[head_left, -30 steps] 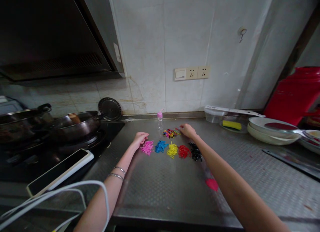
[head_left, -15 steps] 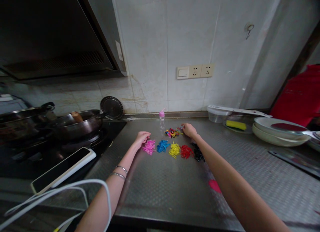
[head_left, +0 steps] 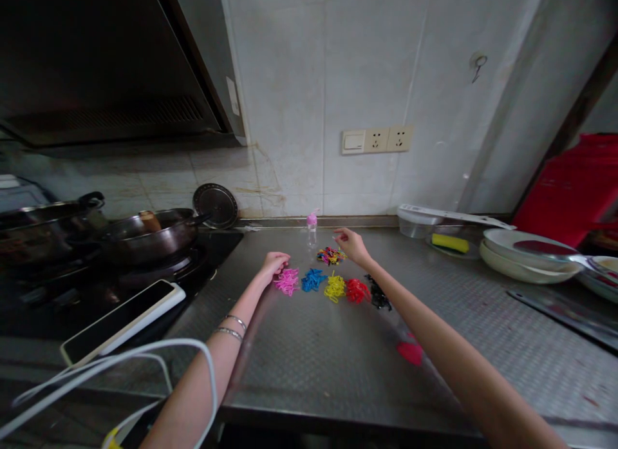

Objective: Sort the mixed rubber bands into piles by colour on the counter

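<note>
My left hand [head_left: 275, 266] rests on the counter against the pile of pink rubber bands [head_left: 286, 282], its fingers curled; whatever they hold is hidden. Over the right side of the mixed-colour pile of rubber bands [head_left: 330, 256] is my right hand [head_left: 353, 245], fingertips pinched together, with anything between them too small to name. Blue rubber bands [head_left: 313, 279], yellow rubber bands [head_left: 335, 287], red rubber bands [head_left: 358, 291] and black rubber bands [head_left: 379, 294] lie in separate piles to the right of the pink ones. Behind the mixed pile stands a small clear bottle [head_left: 311, 233] with a pink top.
On the left are a hob with pans [head_left: 157, 238] and a white-edged phone-like device [head_left: 120, 321] with white cables [head_left: 145, 347]. To the right stand a plastic tub [head_left: 415, 226], a yellow sponge [head_left: 450, 243], stacked bowls [head_left: 521, 267] and a flat dark blade [head_left: 555, 314].
My right hand has moved left, from the right of the mixed pile to above its edge. The left hand stays beside the pink pile. The view has shifted slightly.
</note>
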`<state>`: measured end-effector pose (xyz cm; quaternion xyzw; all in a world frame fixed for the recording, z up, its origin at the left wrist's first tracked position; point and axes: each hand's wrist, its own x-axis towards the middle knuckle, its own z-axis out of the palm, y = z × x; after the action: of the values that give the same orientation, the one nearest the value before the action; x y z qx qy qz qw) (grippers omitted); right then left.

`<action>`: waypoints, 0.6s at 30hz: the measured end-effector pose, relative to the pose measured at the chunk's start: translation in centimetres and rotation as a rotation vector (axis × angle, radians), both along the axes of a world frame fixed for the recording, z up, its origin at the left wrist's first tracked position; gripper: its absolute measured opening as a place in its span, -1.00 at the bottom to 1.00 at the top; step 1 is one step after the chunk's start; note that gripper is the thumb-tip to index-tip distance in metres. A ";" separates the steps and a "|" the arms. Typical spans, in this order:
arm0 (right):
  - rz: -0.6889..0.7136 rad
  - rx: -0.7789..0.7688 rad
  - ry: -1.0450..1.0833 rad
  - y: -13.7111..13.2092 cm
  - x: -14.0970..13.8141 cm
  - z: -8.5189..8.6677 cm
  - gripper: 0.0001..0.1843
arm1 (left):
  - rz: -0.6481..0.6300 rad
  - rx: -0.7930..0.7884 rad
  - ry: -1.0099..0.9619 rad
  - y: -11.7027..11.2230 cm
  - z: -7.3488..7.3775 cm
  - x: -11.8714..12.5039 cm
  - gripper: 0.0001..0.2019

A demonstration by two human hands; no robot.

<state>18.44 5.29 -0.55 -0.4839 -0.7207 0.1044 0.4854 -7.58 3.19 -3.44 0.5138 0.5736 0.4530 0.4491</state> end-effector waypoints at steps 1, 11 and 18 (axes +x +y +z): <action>0.040 0.006 -0.011 -0.8 -1.1 0.4 -0.72 | 0.002 0.000 0.003 0.0 0.0 0.0 -0.83; 0.471 0.052 -0.339 -6.3 -9.2 0.2 -0.62 | -0.013 0.040 0.026 -0.3 -0.1 0.0 -0.82; 0.491 0.002 -0.321 -6.4 -8.4 0.2 -0.61 | -0.005 0.037 0.035 -0.3 -0.1 0.0 -0.81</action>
<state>10.07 -1.09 -0.38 -0.3049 -0.8838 0.1400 0.3260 -7.59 2.85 -3.53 0.5312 0.5716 0.4537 0.4305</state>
